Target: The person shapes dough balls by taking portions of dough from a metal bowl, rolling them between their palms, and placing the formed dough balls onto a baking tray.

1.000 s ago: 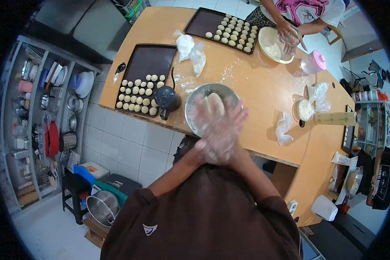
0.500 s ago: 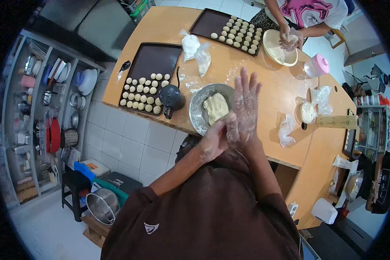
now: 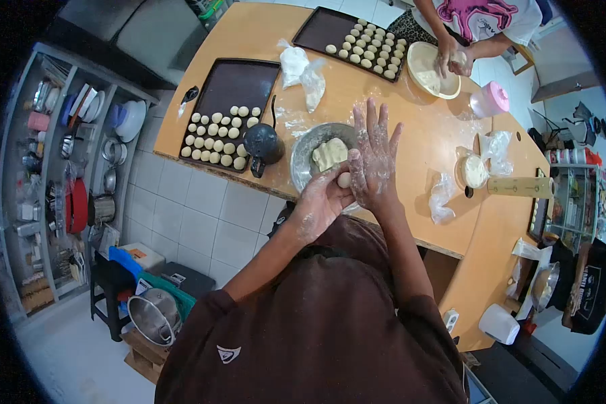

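My left hand (image 3: 318, 209), dusted with flour, is turned palm up in front of the metal bowl (image 3: 299, 165). A small round dough ball (image 3: 344, 180) rests in its curled fingers. Close beside it, my right hand (image 3: 374, 161) is floury too, its fingers stretched out and spread, and nothing shows in its grasp. A larger lump of pale dough (image 3: 330, 154) lies inside the bowl, partly behind my hands.
Dough balls fill part of a dark baking tray (image 3: 241, 81) at left and another tray (image 3: 326, 30) at the back. A black pitcher-like object (image 3: 262, 143) stands beside the bowl. Flour bags (image 3: 294, 64) lie behind. Across the table, a person's hands work over a cream basin (image 3: 438, 87).
My hands have parted slightly from being pressed together, so the dough ball now shows in my left hand. The left palm has turned upward.
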### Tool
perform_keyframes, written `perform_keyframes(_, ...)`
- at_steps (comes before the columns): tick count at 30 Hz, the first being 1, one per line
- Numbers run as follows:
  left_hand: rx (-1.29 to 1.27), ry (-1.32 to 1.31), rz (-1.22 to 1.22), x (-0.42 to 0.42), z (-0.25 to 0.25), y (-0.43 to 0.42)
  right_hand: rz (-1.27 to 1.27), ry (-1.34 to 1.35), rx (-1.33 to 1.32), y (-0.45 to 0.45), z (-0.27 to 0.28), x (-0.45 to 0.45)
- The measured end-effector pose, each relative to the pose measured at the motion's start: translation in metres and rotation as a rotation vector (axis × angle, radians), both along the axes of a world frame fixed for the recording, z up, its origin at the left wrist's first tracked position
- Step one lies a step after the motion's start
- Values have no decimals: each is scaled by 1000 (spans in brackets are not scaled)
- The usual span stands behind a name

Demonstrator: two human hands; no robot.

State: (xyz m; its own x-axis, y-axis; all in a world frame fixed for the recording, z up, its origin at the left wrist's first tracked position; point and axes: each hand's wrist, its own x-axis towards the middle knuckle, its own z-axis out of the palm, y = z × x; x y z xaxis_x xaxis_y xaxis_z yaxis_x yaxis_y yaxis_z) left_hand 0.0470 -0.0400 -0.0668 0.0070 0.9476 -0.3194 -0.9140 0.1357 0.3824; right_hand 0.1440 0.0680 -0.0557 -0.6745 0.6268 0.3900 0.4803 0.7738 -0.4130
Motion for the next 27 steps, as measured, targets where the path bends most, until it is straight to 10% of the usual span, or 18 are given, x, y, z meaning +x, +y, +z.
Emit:
perform_keyframes(18, -50, 131, 28, -18, -12, -13, 62, 270, -620, -11, -9, 22)
perform_keyframes(27, -129, 216, 142, -39, -17, -31, 1, 183, -518, -31, -18, 32)
